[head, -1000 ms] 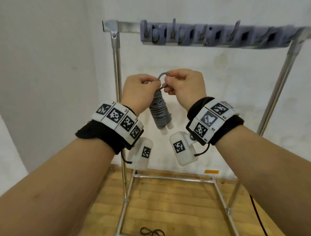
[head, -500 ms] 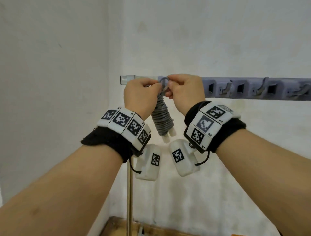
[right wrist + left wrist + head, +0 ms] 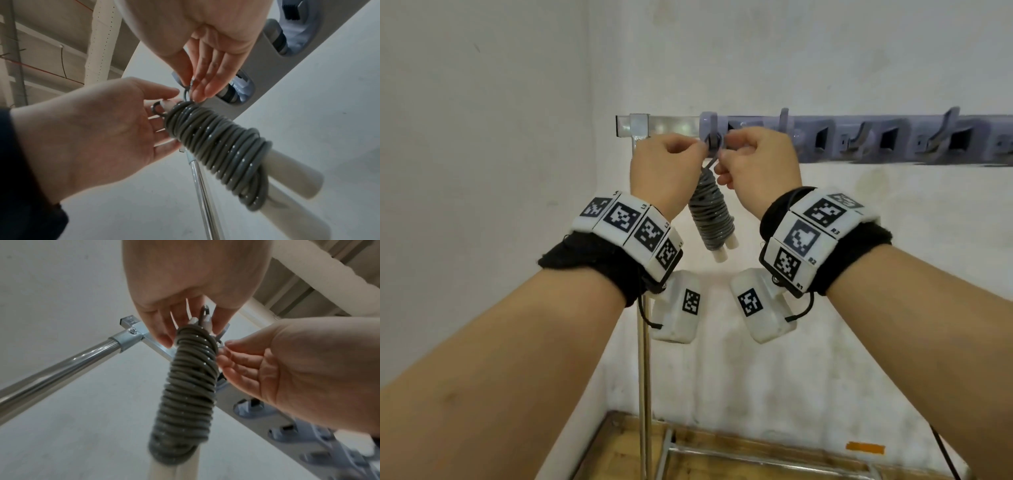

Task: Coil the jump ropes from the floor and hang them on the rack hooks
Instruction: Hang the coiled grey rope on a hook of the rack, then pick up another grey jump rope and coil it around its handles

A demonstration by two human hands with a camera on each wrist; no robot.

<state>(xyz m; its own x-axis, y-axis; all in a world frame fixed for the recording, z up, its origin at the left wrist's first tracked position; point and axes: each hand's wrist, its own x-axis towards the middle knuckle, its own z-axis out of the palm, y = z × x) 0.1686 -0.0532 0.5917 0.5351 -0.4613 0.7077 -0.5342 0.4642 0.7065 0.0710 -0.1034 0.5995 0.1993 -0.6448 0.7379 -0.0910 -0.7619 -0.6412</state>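
One coiled grey jump rope (image 3: 710, 212), wound around its white handles (image 3: 724, 249), hangs at frame centre, its top loop (image 3: 714, 141) raised to the leftmost hook (image 3: 709, 124) of the rack (image 3: 825, 144). Left hand (image 3: 666, 164) and right hand (image 3: 758, 161) pinch that loop between fingertips. Coiling looks finished; seating it on the hook remains

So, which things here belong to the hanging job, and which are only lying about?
Job:
- coiled grey jump rope
- hook strip on the rack
- left hand and right hand, pinching the rope's loop

Lying about:
- orange tape mark
- black cable
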